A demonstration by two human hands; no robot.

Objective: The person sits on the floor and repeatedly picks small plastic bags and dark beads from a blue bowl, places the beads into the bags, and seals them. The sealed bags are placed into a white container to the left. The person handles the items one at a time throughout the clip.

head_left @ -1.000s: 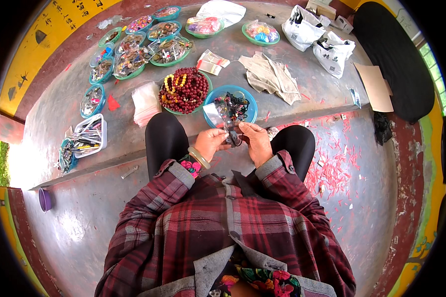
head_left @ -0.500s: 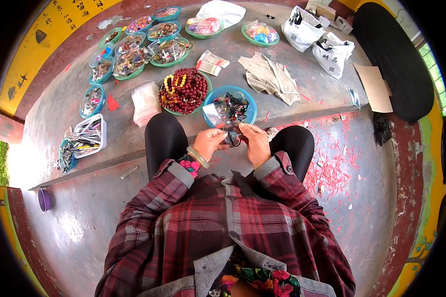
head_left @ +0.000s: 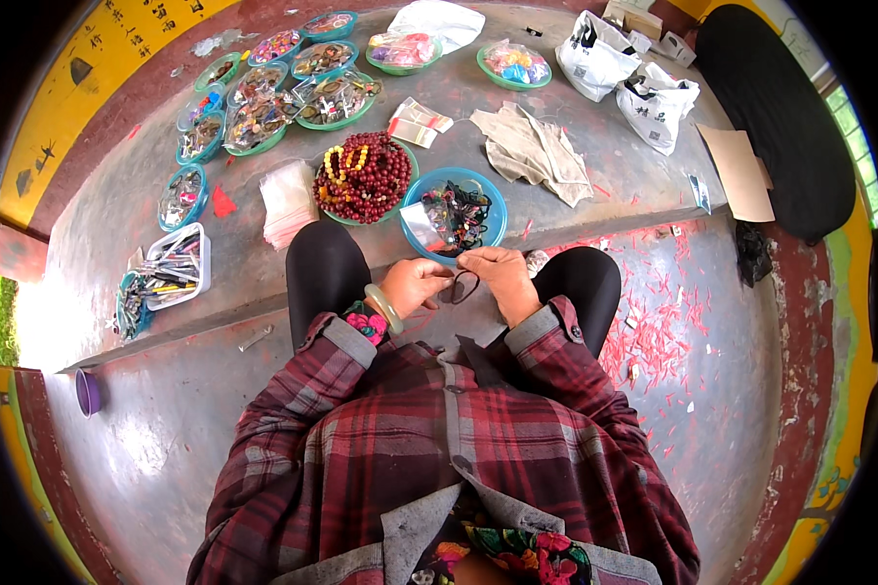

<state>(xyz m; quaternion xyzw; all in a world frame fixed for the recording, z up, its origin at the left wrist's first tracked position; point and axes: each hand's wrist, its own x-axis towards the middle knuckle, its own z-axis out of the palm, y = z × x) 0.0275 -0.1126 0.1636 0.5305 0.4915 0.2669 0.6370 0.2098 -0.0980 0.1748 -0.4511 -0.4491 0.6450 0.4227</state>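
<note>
My left hand [head_left: 412, 289] and my right hand [head_left: 504, 283] meet above the gap between my knees. Between their fingertips hangs a dark cord loop [head_left: 476, 285], thin and roughly round; whether it is a bracelet or a hair tie I cannot make out. Both hands are closed in a pinch on it. Just beyond the fingers stands a blue bowl [head_left: 498, 210] holding tangled dark cords with small coloured bits [head_left: 458, 210] and a clear packet [head_left: 420, 224]. Left of that, a green bowl [head_left: 415, 175] is heaped with dark red bead strings [head_left: 376, 180] and a yellow one.
Several bowls of small trinkets [head_left: 257, 122] crowd the ledge at the far left. Clear plastic bags [head_left: 288, 200] lie near my left knee, a beige cloth [head_left: 534, 151] beyond the blue bowl. White carrier bags [head_left: 657, 107] stand far right. Red scraps [head_left: 654, 331] litter the right-hand floor.
The dark thing between my hands now hangs as a more distinct loop. My right fingers have shifted slightly left, closer to my left hand.
</note>
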